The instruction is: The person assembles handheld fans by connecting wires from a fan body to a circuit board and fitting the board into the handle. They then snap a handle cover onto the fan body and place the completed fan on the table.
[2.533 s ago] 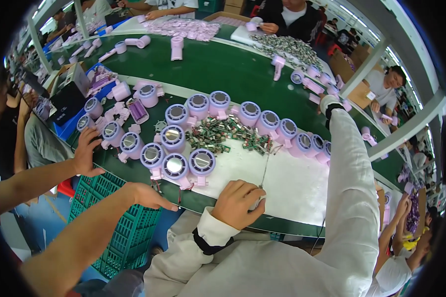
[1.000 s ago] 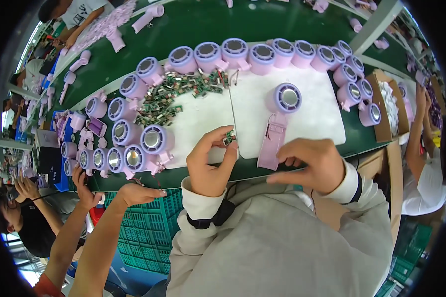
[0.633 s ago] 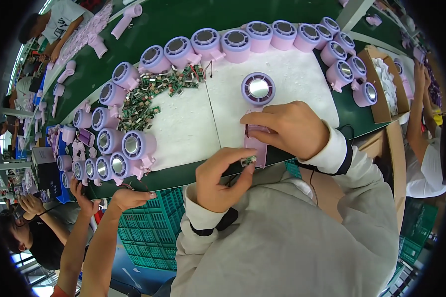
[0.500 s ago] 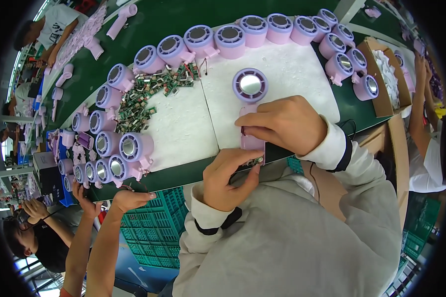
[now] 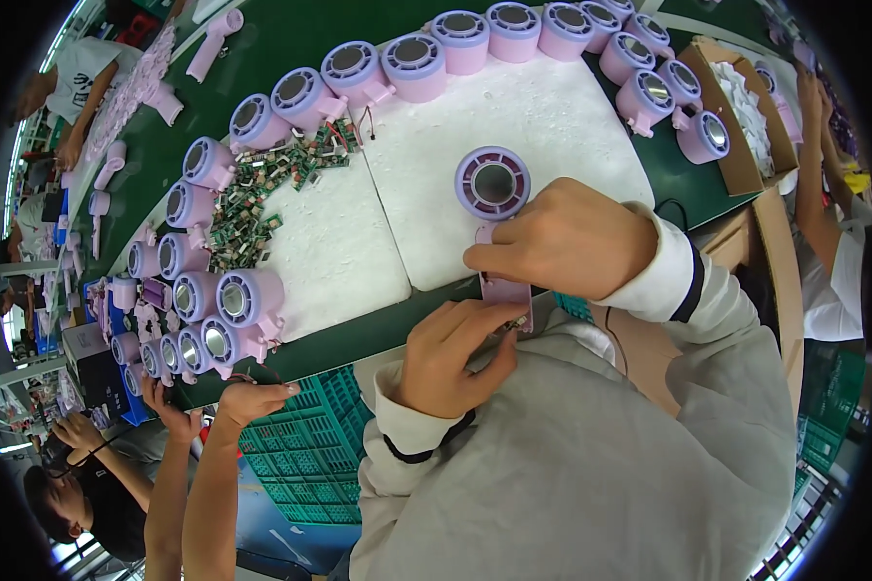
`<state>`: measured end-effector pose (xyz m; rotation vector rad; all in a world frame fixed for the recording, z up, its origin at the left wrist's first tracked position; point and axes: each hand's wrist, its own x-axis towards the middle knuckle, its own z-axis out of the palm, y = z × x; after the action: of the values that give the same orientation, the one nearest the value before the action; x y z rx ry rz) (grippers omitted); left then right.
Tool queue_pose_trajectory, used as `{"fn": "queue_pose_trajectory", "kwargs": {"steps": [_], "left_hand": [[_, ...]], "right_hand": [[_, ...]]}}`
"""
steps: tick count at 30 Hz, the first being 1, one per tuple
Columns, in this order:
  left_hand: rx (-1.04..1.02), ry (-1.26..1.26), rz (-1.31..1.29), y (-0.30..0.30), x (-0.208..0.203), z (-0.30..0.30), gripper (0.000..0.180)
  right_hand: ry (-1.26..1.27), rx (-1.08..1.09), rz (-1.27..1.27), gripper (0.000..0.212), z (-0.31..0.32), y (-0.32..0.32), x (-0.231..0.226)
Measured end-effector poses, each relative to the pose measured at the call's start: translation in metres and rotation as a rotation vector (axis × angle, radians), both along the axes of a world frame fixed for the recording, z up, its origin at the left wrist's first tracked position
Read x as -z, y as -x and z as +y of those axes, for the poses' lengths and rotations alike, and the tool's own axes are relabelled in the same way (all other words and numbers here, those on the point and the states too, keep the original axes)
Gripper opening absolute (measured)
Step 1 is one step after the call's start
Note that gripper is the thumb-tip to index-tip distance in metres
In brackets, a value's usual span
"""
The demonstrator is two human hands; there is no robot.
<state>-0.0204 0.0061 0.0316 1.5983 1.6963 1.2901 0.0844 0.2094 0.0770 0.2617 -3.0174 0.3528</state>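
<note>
Nearest: left hand (image 5: 452, 356), fingers pinched together on a small green-and-metal circuit board piece (image 5: 519, 321), held at the butt end of the handle.

Right hand (image 5: 564, 239) clamped round the handle of the lilac plastic hair-dryer body (image 5: 494, 186). Its round barrel lies mouth-up on the white foam mat (image 5: 543, 116) and the handle points back over the table edge toward the person.

Step in hand, as I read it: fitting the board into the open handle end. Next move calls for keeping the handle steady and lining the board up square with the slot. Slot itself is hidden by the fingers, so seating depth can't be judged.

Materials: dryer shell is smooth matte moulded plastic, a short cylinder with a ribbed ring around a dark bore. Mat is soft, slightly pebbled foam in two slabs with a seam between.

Further out: loose pile of small green circuit boards (image 5: 252, 198) on the left slab. An arc of identical lilac dryer bodies (image 5: 397, 63) rings the mat on the dark green table top (image 5: 262, 58). Far right, a brown cardboard box (image 5: 736, 107) with white pieces inside.

Lower left, another person's hands (image 5: 252, 399) reach at the table edge over a green plastic crate (image 5: 305, 455).
</note>
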Motion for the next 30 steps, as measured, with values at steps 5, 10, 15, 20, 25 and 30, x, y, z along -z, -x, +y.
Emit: {"fn": "queue_pose_trajectory", "kwargs": {"steps": [5, 10, 15, 20, 25, 30], "left_hand": [[-0.086, -0.042, -0.036, 0.006, 0.002, -0.002, 0.041], [-0.102, -0.049, -0.085, 0.004, -0.002, -0.002, 0.039], [-0.085, -0.057, -0.065, 0.003, -0.002, -0.002, 0.041], [-0.085, -0.099, 0.013, -0.001, 0.002, 0.0, 0.042], [-0.056, -0.181, 0.09, -0.007, 0.005, 0.005, 0.042], [-0.072, -0.19, 0.186, -0.012, 0.009, 0.006, 0.041]], "right_hand": [[0.029, -0.072, 0.176, 0.026, 0.009, 0.003, 0.011], [0.126, -0.025, 0.225, 0.03, 0.008, 0.005, 0.017], [0.18, -0.038, 0.155, 0.034, 0.005, 0.005, 0.007], [0.211, -0.045, 0.104, 0.034, 0.007, 0.004, 0.002], [0.126, 0.028, 0.017, 0.028, -0.003, 0.004, 0.006], [0.151, 0.015, 0.054, 0.022, -0.002, 0.006, 0.009]]}}
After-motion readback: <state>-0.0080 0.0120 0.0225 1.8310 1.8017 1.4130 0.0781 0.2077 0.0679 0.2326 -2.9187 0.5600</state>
